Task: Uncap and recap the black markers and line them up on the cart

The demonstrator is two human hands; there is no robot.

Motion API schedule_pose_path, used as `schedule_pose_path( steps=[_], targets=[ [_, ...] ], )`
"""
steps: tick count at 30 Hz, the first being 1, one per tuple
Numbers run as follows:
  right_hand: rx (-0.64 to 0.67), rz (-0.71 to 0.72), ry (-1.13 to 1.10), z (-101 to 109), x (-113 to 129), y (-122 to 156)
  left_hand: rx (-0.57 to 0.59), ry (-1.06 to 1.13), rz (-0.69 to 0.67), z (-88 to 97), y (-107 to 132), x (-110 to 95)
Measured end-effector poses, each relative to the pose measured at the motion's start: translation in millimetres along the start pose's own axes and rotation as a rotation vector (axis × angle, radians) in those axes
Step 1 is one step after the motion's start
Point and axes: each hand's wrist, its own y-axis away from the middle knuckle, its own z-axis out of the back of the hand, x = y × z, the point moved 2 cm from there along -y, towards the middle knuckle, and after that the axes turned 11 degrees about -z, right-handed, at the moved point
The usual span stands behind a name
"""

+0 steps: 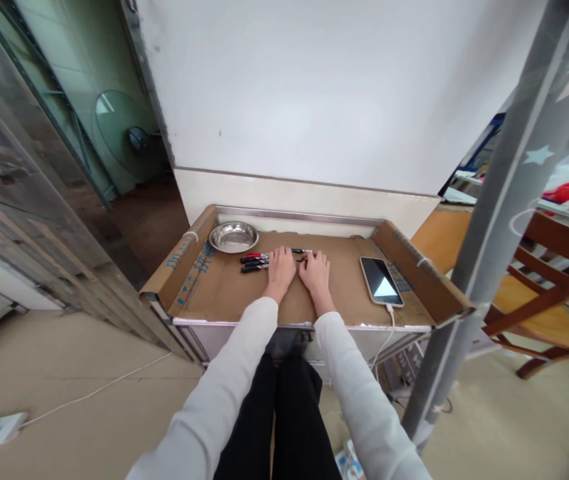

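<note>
Several pens [253,264], mostly black with one red, lie side by side on the cardboard-covered tabletop [234,293]. My left hand [281,268] rests over their right part, its fingers bent down around them and hiding their middles. Close beside it, my right hand [317,272] has its fingers curled at the dark end of a pen between the two hands; the grip itself is partly hidden. Another black pen [300,251] shows just beyond the fingertips. Behind and left of the pens sits a round shallow metal bowl [234,238].
A phone [381,281] lies at the right with a white charging cable [392,319] hanging over the front edge. Raised cardboard flaps [417,267] border the table's sides. A grey metal post [494,220] and a wooden chair [549,293] stand to the right.
</note>
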Motion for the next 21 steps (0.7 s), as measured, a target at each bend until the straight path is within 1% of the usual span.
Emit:
schedule_pose_path(
  steps=[5,12,17,21],
  targets=[
    [0.015,-0.004,0.016,-2.4,-1.7,-1.0,-0.002,-0.016,0.001,1.1,-0.2,0.2],
    [0.021,-0.008,0.026,-4.4,-3.2,-2.2,0.011,0.062,-0.090,-1.5,-1.5,1.0],
    [0.019,-0.031,0.033,-1.5,-3.3,-1.6,-0.017,0.178,-0.117,-2.4,-1.3,3.8],
    [0.023,-0.038,0.013,-2.5,-5.0,-3.4,-0.048,0.326,-0.179,-4.6,-1.1,6.5]
  ],
)
